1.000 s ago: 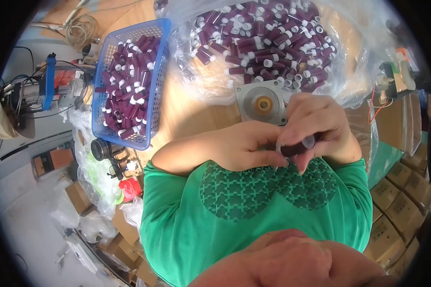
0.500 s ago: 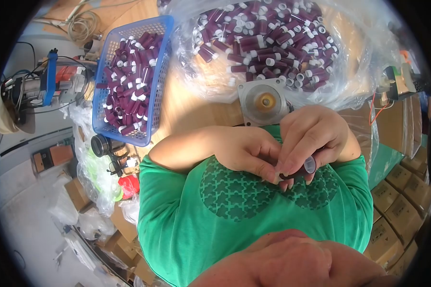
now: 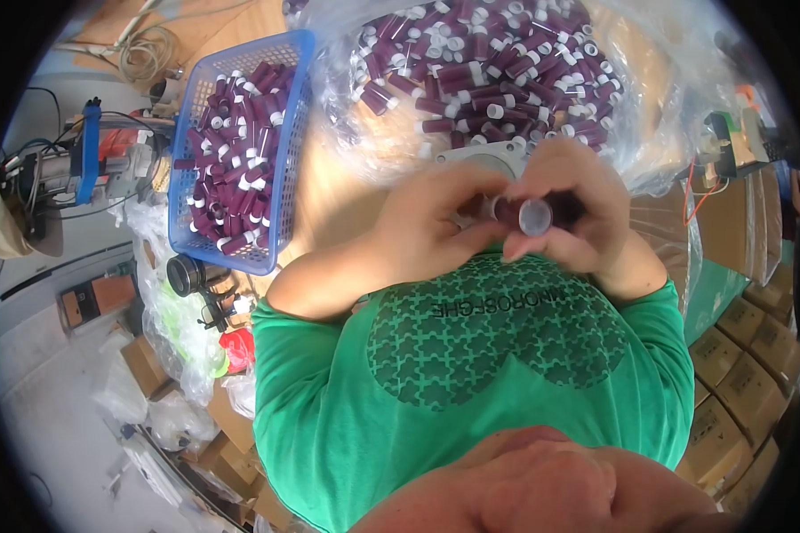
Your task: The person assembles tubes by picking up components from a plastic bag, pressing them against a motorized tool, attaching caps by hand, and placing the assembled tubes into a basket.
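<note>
Both hands meet in front of the green shirt, above the table's near edge. My right hand (image 3: 582, 200) is closed around a dark purple tube (image 3: 567, 210), whose pale round end (image 3: 535, 217) faces the camera. My left hand (image 3: 440, 213) is closed, thumb and fingers pinching a small purple piece (image 3: 505, 211) right beside that end; whether this is a second tube or part of the same one I cannot tell. Just beyond the hands is a square metal device (image 3: 484, 158), partly hidden by them.
A blue plastic basket (image 3: 298, 133) full of purple tubes with white ends stands to the left. Ahead, a large heap of similar tubes (image 3: 489, 75) lies on clear plastic sheeting (image 3: 658, 115). Cardboard boxes (image 3: 747, 382) are stacked at the right. A clamp-like tool with a black ring (image 3: 185, 275) lies near the basket.
Both hands have moved up, away from the chest, and now cover much of the metal device. The tube has turned so its pale end faces the camera more squarely.
</note>
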Available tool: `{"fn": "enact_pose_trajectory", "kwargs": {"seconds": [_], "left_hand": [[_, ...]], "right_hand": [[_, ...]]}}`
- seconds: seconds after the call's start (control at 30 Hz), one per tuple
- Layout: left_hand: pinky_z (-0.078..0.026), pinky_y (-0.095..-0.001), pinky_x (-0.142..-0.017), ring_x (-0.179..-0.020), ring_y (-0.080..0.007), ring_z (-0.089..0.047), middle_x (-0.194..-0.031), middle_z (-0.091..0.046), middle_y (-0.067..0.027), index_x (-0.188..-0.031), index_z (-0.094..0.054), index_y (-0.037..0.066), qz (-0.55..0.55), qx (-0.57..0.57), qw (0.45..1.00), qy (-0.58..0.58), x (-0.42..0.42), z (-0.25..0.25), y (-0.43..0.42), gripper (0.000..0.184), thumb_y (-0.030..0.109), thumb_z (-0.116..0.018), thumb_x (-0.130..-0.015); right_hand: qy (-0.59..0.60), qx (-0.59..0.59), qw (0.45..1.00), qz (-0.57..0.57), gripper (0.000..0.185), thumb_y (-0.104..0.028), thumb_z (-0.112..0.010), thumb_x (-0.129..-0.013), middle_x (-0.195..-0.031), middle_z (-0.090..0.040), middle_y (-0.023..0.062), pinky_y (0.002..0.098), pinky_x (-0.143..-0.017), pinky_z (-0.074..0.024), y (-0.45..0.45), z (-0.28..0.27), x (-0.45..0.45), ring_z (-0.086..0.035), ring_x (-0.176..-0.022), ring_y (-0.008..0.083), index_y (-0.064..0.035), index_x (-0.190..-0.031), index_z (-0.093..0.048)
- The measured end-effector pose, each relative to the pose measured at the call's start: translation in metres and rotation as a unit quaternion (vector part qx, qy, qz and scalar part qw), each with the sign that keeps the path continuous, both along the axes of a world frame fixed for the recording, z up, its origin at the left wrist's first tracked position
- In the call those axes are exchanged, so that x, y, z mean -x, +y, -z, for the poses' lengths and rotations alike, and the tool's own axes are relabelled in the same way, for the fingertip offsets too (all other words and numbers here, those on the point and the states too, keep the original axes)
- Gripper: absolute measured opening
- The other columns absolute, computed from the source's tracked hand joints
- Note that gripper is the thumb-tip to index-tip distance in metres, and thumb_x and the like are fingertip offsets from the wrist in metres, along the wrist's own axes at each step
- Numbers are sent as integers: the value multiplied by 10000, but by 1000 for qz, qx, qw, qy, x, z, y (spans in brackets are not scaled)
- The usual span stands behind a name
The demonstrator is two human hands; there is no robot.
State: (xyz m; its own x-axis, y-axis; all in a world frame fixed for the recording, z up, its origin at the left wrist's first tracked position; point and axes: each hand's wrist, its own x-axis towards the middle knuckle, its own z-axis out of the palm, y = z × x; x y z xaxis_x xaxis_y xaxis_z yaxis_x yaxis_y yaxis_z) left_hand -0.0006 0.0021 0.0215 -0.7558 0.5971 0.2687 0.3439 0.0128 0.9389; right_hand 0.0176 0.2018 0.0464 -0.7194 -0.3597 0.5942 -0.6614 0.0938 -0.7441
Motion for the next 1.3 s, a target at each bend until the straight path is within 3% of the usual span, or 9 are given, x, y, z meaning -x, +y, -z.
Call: {"fn": "enact_pose_trajectory", "kwargs": {"seconds": [0.3, 0.47, 0.57, 0.7, 0.8, 0.87, 1.03, 1.2, 1.3], "left_hand": [[-475, -342, -718, -828, -239, -577, -968, -564, -145, -994, -611, 4, -255, 260, 930, 58, 87, 60, -25, 421, 332, -746, -769], [-439, -458, -882, -1054, -419, -512, -1150, -498, -286, -917, -627, -36, -288, 359, 858, 227, 125, 167, -37, 406, 356, -671, -820], [-420, -473, -915, -1043, -456, -506, -1191, -476, -307, -919, -625, -44, -278, 308, 883, 217, 120, 158, -30, 403, 336, -690, -801], [-505, -313, -716, -961, -282, -590, -1106, -587, -166, -1042, -620, -16, -257, 191, 931, 173, 104, 129, -38, 273, 62, -686, -788], [-475, -218, -627, -799, -156, -623, -1010, -646, -69, -1111, -606, 10, -207, -63, 970, -112, 71, 70, -35, 320, -26, -647, -795], [-452, -207, -629, -688, -94, -606, -973, -663, -35, -1137, -602, 29, -177, 12, 984, -20, 41, 24, -32, 341, -21, -651, -802], [-482, -310, -673, -779, -201, -609, -952, -650, -58, -1264, -493, 59, -5, 90, 990, 109, 12, -5, 0, 521, 29, -694, -784], [-535, -254, -711, -823, -157, -631, -965, -629, -87, -1282, -441, 16, 31, 87, 990, 111, 12, -2, 6, 537, -14, -683, -803], [-530, -245, -687, -817, -145, -622, -967, -629, -88, -1229, -494, 27, 22, 115, 988, 100, 7, -4, 5, 487, -24, -695, -789]], "right_hand": [[-243, 219, 944, 46, 331, -46, -748, -768, -924, -665, 76, 254, -724, -494, 9, 41, 8, -625, -870, 123, 5, -1054, -589], [-17, -128, 987, 100, 360, -127, -814, -650, -851, -642, 56, 291, -627, -483, 2, 32, 6, -612, -723, 189, -71, -964, -646], [-11, -103, 991, 88, 383, -155, -814, -621, -798, -611, 53, 328, -596, -465, 0, 31, 8, -576, -683, 240, -106, -963, -648], [-21, -136, 988, 67, 368, -165, -812, -631, -819, -617, 58, 320, -606, -466, 3, 27, 8, -579, -690, 243, -98, -952, -642], [-41, -130, 989, 52, 342, -149, -798, -664, -837, -624, 64, 305, -603, -466, 4, 26, 13, -581, -686, 225, -94, -960, -635], [-65, -95, 993, 30, 318, -105, -771, -718, -854, -636, 62, 294, -601, -470, 4, 33, 15, -587, -682, 190, -90, -1000, -625], [-253, 160, 942, 154, 368, -76, -702, -774, -917, -639, 58, 281, -706, -455, 52, 59, 4, -576, -790, 152, -65, -1124, -587], [-373, -130, 885, 245, 553, -165, -774, -690, -1029, -628, 85, 325, -898, -401, 165, 37, -66, -554, -998, 201, -40, -1193, -581], [-283, -283, 875, 274, 508, -156, -753, -714, -1115, -628, 100, 338, -968, -394, 170, 22, -64, -553, -1100, 220, -38, -1184, -601]]}}
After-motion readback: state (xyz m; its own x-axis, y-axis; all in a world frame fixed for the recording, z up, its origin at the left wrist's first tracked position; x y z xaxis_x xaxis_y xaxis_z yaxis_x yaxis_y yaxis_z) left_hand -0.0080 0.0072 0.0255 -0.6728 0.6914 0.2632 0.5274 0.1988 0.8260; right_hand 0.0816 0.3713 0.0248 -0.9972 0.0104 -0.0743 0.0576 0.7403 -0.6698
